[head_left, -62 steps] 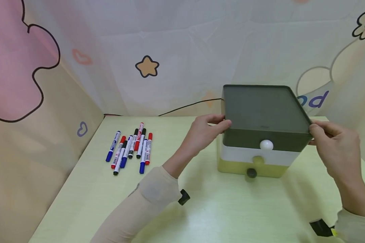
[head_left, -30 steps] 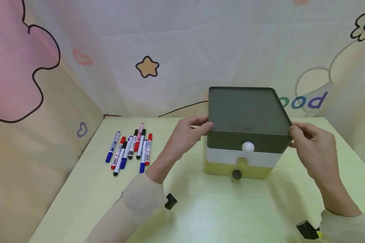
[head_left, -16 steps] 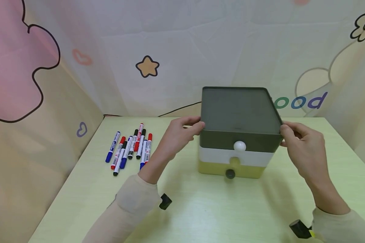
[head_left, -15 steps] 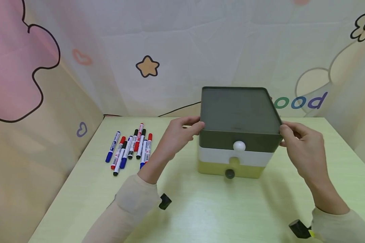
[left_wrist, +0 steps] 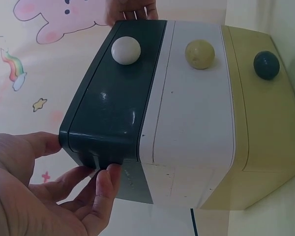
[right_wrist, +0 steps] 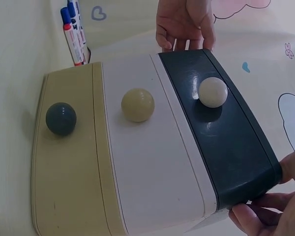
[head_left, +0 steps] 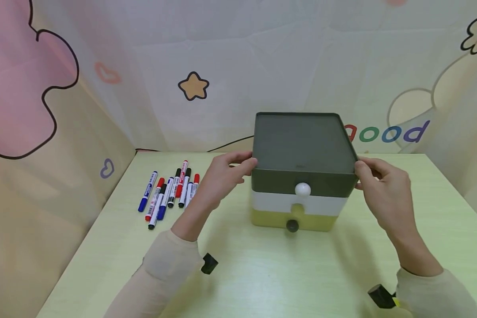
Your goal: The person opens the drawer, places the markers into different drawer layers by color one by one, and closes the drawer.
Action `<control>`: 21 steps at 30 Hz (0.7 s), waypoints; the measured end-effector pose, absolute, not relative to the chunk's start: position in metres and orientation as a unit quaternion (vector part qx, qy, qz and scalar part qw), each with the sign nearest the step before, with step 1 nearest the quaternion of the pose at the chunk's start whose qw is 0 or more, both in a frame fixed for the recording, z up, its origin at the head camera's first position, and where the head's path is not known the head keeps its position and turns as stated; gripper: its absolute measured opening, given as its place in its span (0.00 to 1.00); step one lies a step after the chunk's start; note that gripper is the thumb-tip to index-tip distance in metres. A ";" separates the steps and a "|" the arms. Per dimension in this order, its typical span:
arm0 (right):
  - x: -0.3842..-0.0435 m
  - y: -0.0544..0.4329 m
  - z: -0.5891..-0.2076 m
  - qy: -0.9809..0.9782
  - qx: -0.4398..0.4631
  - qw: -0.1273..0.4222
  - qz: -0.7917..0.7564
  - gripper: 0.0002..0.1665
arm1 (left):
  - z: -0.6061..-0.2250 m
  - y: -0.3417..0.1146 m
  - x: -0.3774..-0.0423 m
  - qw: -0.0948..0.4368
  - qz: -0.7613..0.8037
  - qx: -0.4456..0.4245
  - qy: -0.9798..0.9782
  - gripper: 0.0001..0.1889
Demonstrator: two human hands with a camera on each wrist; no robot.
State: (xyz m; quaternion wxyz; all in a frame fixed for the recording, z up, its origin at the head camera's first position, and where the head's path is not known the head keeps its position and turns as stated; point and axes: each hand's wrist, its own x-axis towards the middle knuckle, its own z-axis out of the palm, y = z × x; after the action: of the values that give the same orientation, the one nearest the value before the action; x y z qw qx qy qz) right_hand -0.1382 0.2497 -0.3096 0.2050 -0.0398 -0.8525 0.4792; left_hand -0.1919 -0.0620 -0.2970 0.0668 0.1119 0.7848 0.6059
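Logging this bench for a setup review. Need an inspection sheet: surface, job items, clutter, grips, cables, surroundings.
Surface: pale table, smooth where visible.
Job's things: drawer box, upright, dark green over white over yellow; drawers look shut.
Clutter: loose group of red, blue and black markers, left of the box, some partly hidden.
Left grip: pinches the dark green top at its left side.
Right grip: pinches the same top at its right side.
Cables: nothing seen for certain; thin dark line behind the box may be print.
Surroundings: cartoon-printed backdrop.

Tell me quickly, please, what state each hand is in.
Left hand: holding the drawer box by its dark top tier's left side.
Right hand: holding the same tier's right side.
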 end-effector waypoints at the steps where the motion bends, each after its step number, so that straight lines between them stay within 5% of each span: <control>1: -0.138 0.249 -0.310 -0.853 -0.041 0.205 0.479 0.26 | -0.297 -0.063 -0.192 0.068 0.607 0.111 0.784 0.24; 21: -0.145 0.229 -0.310 -0.847 -0.028 0.195 0.494 0.27 | -0.296 -0.079 -0.194 0.069 0.611 0.068 0.786 0.22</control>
State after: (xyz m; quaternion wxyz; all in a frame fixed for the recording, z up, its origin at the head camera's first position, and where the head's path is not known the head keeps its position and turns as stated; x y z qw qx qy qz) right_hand -0.1449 0.2294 -0.3098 0.1947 -0.0284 -0.8468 0.4943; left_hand -0.1945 -0.0793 -0.2960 0.0690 0.0681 0.7855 0.6112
